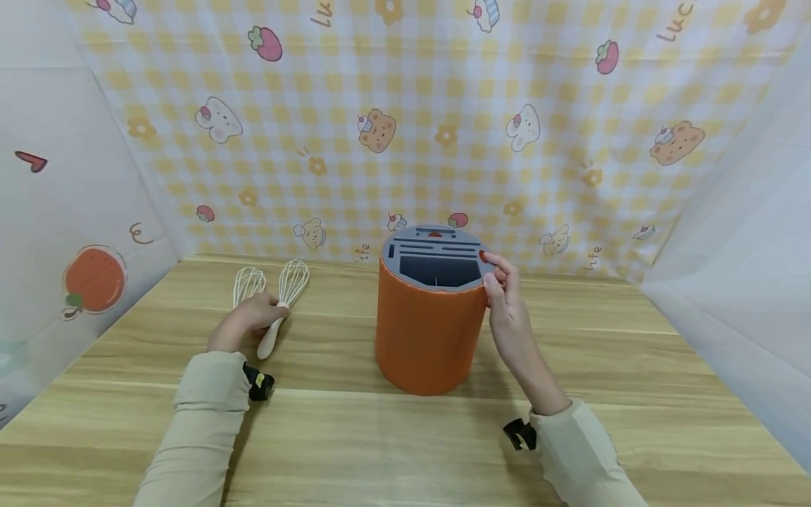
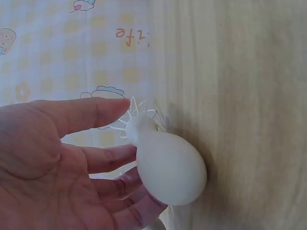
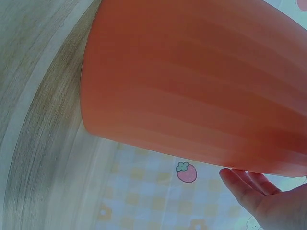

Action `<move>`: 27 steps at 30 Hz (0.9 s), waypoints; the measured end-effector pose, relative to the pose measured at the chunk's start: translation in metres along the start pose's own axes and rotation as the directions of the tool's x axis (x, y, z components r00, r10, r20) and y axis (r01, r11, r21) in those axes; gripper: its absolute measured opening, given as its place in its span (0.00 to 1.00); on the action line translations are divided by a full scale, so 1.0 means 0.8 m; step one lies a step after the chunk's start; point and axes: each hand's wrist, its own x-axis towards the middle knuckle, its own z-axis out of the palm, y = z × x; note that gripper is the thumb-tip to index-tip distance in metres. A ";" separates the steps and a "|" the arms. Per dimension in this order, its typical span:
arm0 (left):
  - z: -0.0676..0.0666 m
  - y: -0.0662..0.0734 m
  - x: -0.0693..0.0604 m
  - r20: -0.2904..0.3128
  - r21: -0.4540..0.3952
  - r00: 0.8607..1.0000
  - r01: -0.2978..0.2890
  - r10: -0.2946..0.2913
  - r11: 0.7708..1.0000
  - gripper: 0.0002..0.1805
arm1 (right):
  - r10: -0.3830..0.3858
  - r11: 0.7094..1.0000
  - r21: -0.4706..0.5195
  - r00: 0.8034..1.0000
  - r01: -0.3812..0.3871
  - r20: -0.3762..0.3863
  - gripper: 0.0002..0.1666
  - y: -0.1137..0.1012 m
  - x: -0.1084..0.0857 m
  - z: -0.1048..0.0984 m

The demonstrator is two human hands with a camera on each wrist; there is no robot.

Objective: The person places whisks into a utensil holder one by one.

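In the head view my left hand [image 1: 255,314] is at a whisk [image 1: 293,285] on the left of the table, its thumb at the whisk's neck. From the left wrist, the pale rounded handle [image 2: 171,167] faces the camera, with the thumb on one side of the neck and fingers curled behind the other. A second whisk [image 1: 249,282] lies beside it, partly hidden by that hand. An orange utensil holder [image 1: 427,338] with a grey slotted top stands upright near the middle. My right hand [image 1: 509,310] touches its right rim, fingers fairly straight against the wall [image 3: 192,96].
The wooden table [image 1: 355,436] meets a yellow checked cloth [image 1: 412,176] hung behind it. White cloth panels [image 1: 728,211] stand at both sides. The holder's top has a large compartment [image 1: 437,271] and several narrow slots.
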 end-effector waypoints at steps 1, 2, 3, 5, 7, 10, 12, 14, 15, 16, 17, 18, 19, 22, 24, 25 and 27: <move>0.000 -0.001 0.000 0.001 -0.006 1.000 -0.003 0.003 1.000 0.15 | -0.001 1.000 0.001 1.000 0.001 -0.001 0.23 0.000 0.000 0.000; 0.000 0.000 0.000 -0.005 -0.009 1.000 0.005 -0.005 1.000 0.14 | -0.001 1.000 -0.001 1.000 0.001 -0.001 0.23 0.000 0.000 0.000; 0.001 0.001 -0.002 -0.013 -0.008 1.000 0.009 -0.010 1.000 0.13 | -0.001 1.000 -0.003 1.000 0.001 -0.001 0.23 0.000 0.000 0.000; 0.001 0.009 -0.008 -0.032 -0.006 0.999 0.029 -0.030 1.000 0.11 | -0.002 1.000 -0.005 1.000 0.002 -0.001 0.23 0.000 0.000 0.000; 0.002 0.013 -0.013 -0.047 0.005 0.998 0.030 -0.030 1.000 0.11 | -0.001 1.000 -0.008 1.000 0.001 -0.002 0.23 0.000 0.000 0.000; 0.003 0.015 -0.015 -0.067 0.024 0.997 0.026 -0.024 0.999 0.11 | -0.003 1.000 -0.009 1.000 0.003 -0.002 0.23 0.000 0.000 0.000; 0.003 0.014 -0.014 -0.077 0.043 0.997 0.021 -0.018 0.999 0.12 | -0.001 1.000 -0.012 1.000 0.001 -0.002 0.23 -0.001 0.000 0.000; 0.004 0.013 -0.014 -0.085 0.049 0.996 0.024 -0.020 0.999 0.13 | -0.002 1.000 -0.015 1.000 0.002 -0.002 0.23 -0.001 0.000 0.000; 0.004 0.013 -0.014 -0.087 0.048 0.996 0.028 -0.024 0.998 0.13 | -0.002 1.000 -0.015 1.000 0.002 -0.002 0.23 -0.001 0.000 0.000; 0.004 0.013 -0.014 -0.088 0.045 0.996 0.031 -0.026 0.999 0.12 | -0.001 1.000 -0.014 1.000 0.001 -0.001 0.23 -0.001 0.000 0.000; 0.004 0.013 -0.014 -0.089 0.041 0.996 0.032 -0.028 0.999 0.11 | -0.002 1.000 -0.015 1.000 0.002 -0.001 0.23 -0.001 0.000 0.000; 0.004 0.013 -0.014 -0.091 0.038 0.995 0.032 -0.028 0.999 0.11 | -0.002 1.000 -0.017 1.000 0.002 -0.001 0.23 -0.001 0.000 0.000; 0.004 0.013 -0.015 -0.092 0.037 0.995 0.032 -0.028 0.999 0.11 | -0.003 1.000 -0.019 1.000 0.003 -0.001 0.23 -0.001 0.000 -0.001; 0.003 0.013 -0.015 -0.096 0.050 0.995 0.024 -0.019 0.998 0.12 | -0.004 1.000 -0.022 1.000 0.004 0.001 0.23 -0.001 -0.001 -0.001; 0.003 0.012 -0.014 -0.101 0.054 0.995 0.017 -0.011 0.998 0.12 | -0.004 1.000 -0.025 1.000 0.004 0.000 0.23 -0.001 0.000 -0.001; 0.003 0.012 -0.014 -0.102 0.052 0.995 0.016 -0.010 0.999 0.12 | -0.004 1.000 -0.026 1.000 0.004 0.000 0.23 -0.001 0.000 -0.001; 0.003 0.012 -0.013 -0.098 0.046 0.995 0.020 -0.015 0.999 0.12 | -0.004 1.000 -0.024 1.000 0.004 0.000 0.23 -0.001 0.000 -0.001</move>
